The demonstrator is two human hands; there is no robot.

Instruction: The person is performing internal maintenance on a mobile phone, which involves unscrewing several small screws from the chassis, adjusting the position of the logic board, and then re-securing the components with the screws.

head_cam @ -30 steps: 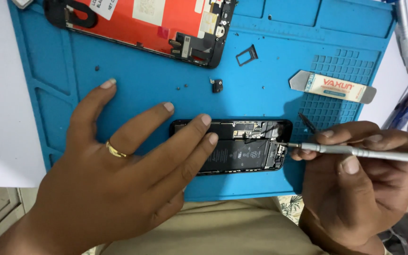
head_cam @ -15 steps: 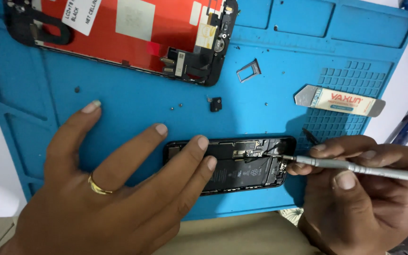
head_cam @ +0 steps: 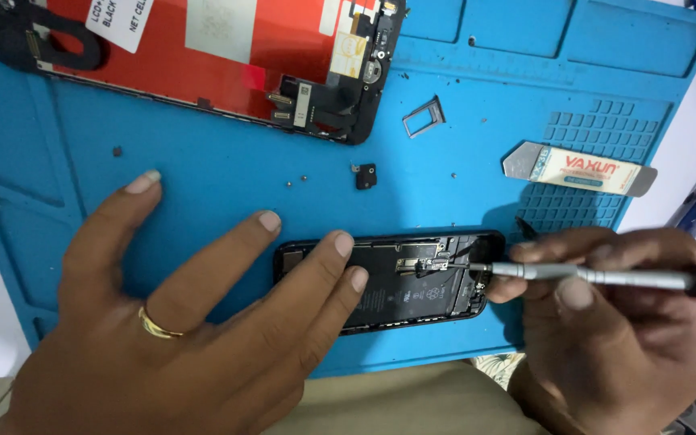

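Here, opened phone [head_cam: 412, 282] between both hands

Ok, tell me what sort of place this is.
Probably a phone repair bench: a blue repair mat, an opened phone under the left hand, a detached screen, and a screwdriver in the right hand.

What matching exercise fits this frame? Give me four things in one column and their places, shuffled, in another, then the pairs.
Things:
1. screwdriver
2. opened phone
3. SIM tray
4. detached screen

Places:
A. lying alone on the blue mat, right of the screen's lower corner
B. at the mat's top left
C. gripped in the right hand
D. under the left hand fingertips, near the mat's front edge

Pairs: 1-C, 2-D, 3-A, 4-B
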